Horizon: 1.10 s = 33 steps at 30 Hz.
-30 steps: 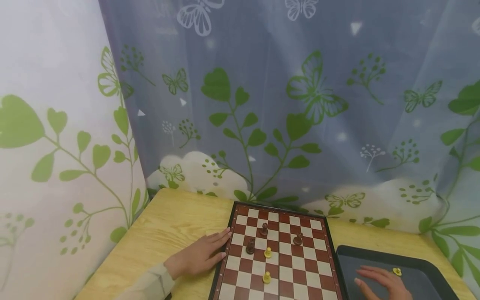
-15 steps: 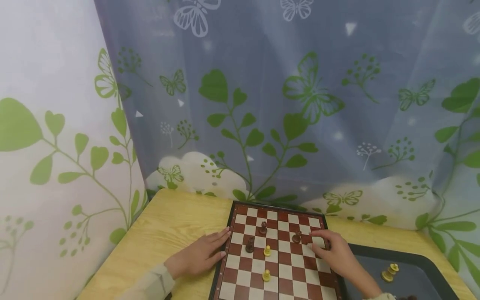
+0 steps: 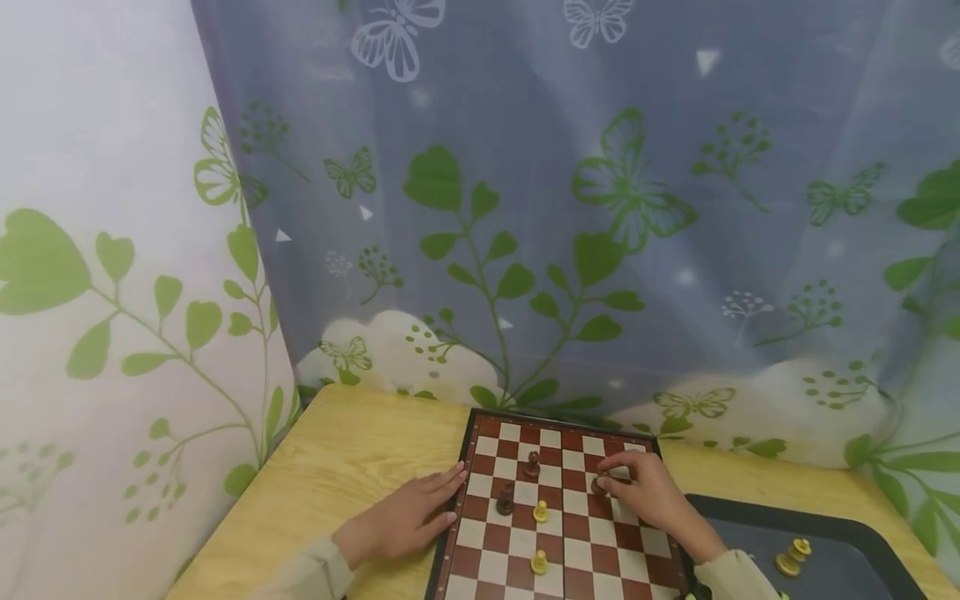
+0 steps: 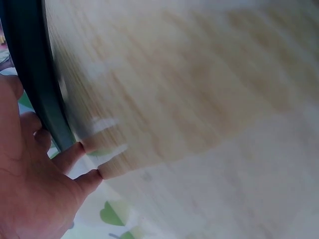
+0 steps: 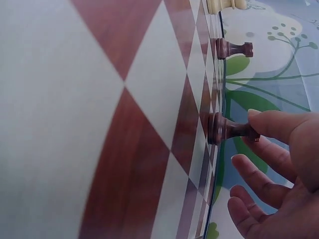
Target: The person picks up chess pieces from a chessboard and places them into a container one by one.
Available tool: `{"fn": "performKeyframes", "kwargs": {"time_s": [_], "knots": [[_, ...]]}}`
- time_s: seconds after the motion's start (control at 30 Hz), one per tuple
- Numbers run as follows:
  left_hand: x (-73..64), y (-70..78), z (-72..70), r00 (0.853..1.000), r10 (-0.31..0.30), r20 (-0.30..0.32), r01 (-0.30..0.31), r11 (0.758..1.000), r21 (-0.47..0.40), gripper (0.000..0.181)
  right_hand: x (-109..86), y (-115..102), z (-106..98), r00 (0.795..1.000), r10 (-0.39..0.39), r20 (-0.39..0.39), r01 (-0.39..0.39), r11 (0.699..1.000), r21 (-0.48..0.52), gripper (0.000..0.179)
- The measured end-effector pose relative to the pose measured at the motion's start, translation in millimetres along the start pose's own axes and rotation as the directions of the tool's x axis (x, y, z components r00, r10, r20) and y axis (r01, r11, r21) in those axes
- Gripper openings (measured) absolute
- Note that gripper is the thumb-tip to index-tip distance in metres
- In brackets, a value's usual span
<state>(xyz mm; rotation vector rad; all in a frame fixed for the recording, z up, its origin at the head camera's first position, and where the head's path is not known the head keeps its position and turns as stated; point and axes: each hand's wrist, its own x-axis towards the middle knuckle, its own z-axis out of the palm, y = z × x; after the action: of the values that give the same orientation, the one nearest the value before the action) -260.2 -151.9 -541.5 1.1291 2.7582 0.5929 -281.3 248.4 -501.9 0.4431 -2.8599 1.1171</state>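
Observation:
A red-and-white chessboard [image 3: 512, 540] with a dark rim lies on the table. My right hand [image 3: 651, 493] pinches the top of a dark brown chess piece [image 5: 224, 129] between thumb and forefinger, on the board's right half. That piece stands upright with its base at the board; its top is partly hidden. The other fingers are spread in the right wrist view. With fingers extended, my left hand [image 3: 405, 518] rests against the board's left edge. Two brown pieces, one farther back [image 3: 532, 464] and a taller one [image 3: 506, 498], stand near two yellow pawns, one [image 3: 540, 511] behind the other [image 3: 538, 562].
To the right of the board is a dark tray [image 3: 840, 533] with a yellow chess piece [image 3: 793, 557] standing in it. The light wooden table [image 3: 360, 450] meets a patterned curtain [image 3: 525, 208] at the back and left.
My right hand has moved from over the tray leftward onto the board and now pinches the brown chess piece. My left hand stays at the board's left edge.

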Motion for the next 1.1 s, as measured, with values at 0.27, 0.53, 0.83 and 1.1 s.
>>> {"fn": "performKeyframes", "kwargs": {"time_s": [0.27,0.53,0.83,1.1], "knots": [[-3.1,1.0,3.4,1.000,-0.006,-0.010,0.006,1.000,-0.010,0.062,-0.7,0,1,1.000,0.013,0.010,-0.013,1.000,0.007,0.014],[-3.2,1.4,1.1,0.999,-0.032,-0.004,0.032,0.999,-0.013,0.062,-2.2,-3,2,1.000,0.017,0.009,-0.018,1.000,0.024,0.017],[-1.8,-2.5,2.8,1.000,-0.001,-0.027,0.001,1.000,-0.003,0.061,0.1,-3,2,0.994,-0.073,-0.078,0.071,0.997,-0.025,0.019],[-0.7,-0.3,3.2,1.000,-0.001,-0.022,0.001,1.000,-0.011,0.061,-3.8,-10,-11,0.990,-0.011,-0.138,0.017,0.999,0.044,0.024]]}}
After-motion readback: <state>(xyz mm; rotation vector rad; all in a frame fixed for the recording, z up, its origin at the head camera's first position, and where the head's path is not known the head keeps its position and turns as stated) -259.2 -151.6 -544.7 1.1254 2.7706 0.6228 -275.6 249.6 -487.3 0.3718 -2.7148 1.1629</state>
